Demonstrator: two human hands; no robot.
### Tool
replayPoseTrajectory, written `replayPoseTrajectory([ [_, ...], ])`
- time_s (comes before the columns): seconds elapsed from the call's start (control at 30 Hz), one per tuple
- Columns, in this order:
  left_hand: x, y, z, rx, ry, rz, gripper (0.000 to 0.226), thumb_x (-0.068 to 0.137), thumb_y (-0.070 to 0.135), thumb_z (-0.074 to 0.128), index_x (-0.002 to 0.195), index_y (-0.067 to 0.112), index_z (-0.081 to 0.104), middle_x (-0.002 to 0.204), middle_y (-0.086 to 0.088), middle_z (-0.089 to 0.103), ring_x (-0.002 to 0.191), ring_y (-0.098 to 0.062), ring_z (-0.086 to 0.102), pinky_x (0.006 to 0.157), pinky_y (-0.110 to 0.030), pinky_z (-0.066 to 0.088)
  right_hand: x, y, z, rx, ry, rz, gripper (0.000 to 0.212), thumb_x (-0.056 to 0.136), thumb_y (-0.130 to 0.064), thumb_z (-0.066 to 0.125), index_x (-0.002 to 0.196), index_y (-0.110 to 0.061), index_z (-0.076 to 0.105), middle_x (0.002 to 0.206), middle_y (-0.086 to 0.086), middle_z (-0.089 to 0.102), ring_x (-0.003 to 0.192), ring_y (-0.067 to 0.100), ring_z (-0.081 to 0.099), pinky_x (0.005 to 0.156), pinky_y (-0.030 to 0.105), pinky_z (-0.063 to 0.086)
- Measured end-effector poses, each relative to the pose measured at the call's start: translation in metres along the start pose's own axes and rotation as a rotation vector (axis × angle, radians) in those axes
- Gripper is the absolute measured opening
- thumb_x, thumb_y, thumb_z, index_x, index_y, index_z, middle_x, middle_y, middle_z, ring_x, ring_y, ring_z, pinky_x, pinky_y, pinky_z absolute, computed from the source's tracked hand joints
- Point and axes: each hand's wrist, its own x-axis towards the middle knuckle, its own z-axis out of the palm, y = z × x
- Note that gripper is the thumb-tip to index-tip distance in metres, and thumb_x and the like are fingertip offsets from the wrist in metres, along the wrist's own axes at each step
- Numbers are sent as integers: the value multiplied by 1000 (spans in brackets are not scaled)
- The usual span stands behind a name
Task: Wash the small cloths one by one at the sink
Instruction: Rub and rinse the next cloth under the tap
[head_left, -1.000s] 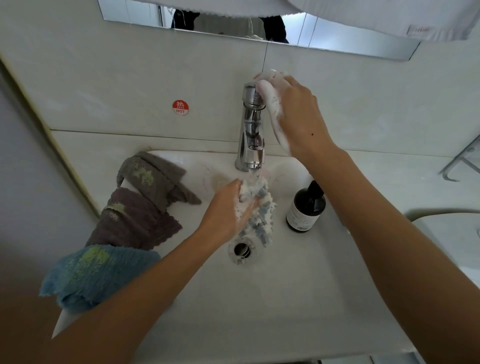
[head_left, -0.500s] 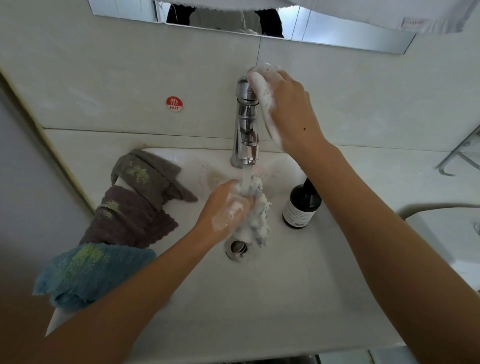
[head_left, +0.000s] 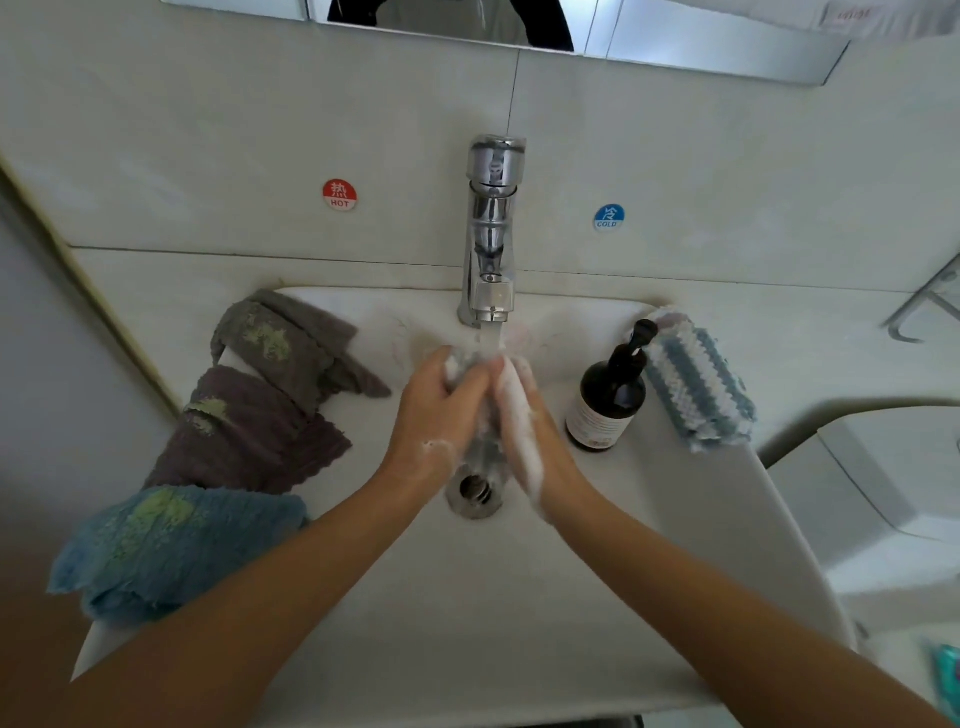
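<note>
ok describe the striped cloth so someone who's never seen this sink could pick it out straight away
Start at the chrome tap at the back of the white sink and look to its right, past the dark pump bottle. The striped cloth lies on the sink's right rim just beyond that bottle. It alone has blue and white stripes and lies by itself; the grey, brown and blue cloths are all on the left rim.

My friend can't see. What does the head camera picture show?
Two soapy hands, left and right, rub a cloth under a running tap over a white sink. Three dirty cloths lie on its left rim; a dark bottle and a striped cloth sit on the right.
</note>
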Motion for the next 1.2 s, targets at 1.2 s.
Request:
replayPoseTrajectory([
  [1.2, -14, -9, 13, 60, -39, 107, 16, 99, 28, 47, 105, 40, 40, 94, 7, 60, 86, -11, 63, 81, -42, 56, 22, -11, -4, 274, 431, 24, 25, 102, -13, 43, 101, -15, 68, 93, 8, 71, 84, 23, 70, 72, 34, 59],
])
